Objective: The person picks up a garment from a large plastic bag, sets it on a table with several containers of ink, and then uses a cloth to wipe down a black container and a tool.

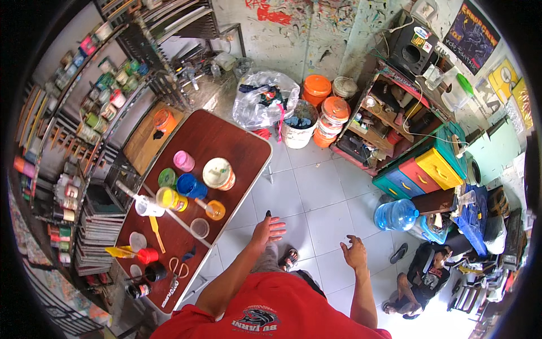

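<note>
My left hand hangs above the tiled floor just right of the dark red table, its fingers spread and nothing in them; the thumb tip looks black. My right hand is held out farther right, fingers loosely bent and apart, also holding nothing. Nearest my left hand on the table are a clear round lid and an orange cup. Behind them stand a yellow jar, a blue tub, a white tub and a pink jar. Scissors lie at the table's near end.
Shelves of paint jars line the left wall. Past the table sit a plastic bag, a white bucket and orange tubs. At right are coloured drawers, a water bottle and a seated person.
</note>
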A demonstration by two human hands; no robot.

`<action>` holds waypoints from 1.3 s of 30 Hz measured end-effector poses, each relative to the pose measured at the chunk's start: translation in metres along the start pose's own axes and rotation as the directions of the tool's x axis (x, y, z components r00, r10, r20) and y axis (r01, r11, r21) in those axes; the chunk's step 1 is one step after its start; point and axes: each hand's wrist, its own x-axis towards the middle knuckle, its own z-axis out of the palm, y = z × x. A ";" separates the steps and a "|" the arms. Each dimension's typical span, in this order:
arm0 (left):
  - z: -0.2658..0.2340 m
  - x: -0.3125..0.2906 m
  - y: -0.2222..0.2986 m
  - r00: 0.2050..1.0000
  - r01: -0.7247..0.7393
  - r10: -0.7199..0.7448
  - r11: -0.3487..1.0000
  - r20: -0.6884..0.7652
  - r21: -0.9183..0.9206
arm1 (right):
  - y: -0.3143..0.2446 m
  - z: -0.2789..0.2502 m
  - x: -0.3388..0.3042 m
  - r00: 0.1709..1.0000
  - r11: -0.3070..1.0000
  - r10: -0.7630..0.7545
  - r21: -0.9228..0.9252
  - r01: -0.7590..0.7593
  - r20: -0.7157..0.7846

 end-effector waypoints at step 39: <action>0.057 0.490 0.360 0.739 -0.437 0.046 0.792 -0.672 -0.426 | -0.336 -0.004 0.879 0.648 0.608 -0.700 -0.226 0.761 0.299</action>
